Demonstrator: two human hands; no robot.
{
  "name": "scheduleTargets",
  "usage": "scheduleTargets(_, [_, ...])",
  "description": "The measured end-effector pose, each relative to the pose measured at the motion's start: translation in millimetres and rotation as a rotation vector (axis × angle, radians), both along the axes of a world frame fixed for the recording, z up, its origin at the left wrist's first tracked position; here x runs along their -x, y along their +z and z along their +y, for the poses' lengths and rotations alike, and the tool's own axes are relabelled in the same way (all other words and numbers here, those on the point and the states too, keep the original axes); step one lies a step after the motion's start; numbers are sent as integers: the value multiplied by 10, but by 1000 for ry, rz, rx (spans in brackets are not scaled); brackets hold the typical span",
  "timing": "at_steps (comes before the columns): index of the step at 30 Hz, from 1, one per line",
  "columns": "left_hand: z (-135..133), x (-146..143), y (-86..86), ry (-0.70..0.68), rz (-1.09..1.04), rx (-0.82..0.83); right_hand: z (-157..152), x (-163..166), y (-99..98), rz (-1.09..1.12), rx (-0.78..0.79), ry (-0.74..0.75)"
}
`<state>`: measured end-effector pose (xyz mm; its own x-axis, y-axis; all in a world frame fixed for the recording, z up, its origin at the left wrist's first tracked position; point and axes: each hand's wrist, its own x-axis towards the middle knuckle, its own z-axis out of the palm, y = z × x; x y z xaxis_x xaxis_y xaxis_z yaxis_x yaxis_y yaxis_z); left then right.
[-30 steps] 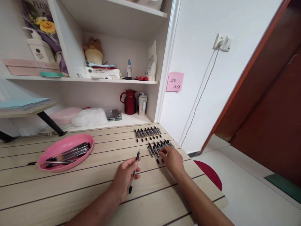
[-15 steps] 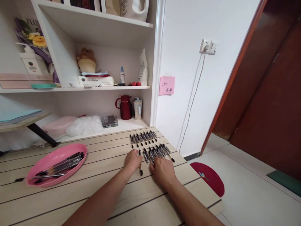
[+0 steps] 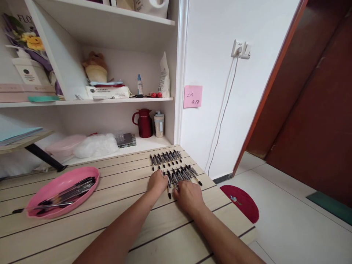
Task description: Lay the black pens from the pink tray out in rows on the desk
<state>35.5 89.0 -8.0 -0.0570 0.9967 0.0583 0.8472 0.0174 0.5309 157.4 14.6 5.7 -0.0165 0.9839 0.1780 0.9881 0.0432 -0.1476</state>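
Note:
Two rows of black pens lie on the wooden table: a far row and a near row. My left hand rests at the left end of the near row, fingers curled over a pen whose tip sticks out below the hand. My right hand lies just right of it, fingers bent down onto the near row's pens. The two hands almost touch. A pink oval tray with several more black pens sits at the left of the table.
Shelves behind the table hold a dark red jug, a cup, a white bag and a pink box. A pink note hangs on the wall. The table's right edge drops to the floor with a red mat.
My left hand carried one pen from mid-table to the left end of the near row and laid it down. My right hand stayed on that row, shifting slightly toward me.

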Motion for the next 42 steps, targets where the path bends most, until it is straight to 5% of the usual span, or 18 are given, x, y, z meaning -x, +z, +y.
scheduleTargets(23, [27, -12, -24, -19, -117, 6, -21, 5, 41, 30, 20, -44])
scheduleTargets(31, [-67, 45, 6, -22, -315, 37, 99, -228, 97, 70, -19, -224])
scheduleTargets(42, [-398, 496, 3, -65, -522, -9, 138, -153, -7, 95, -12, -104])
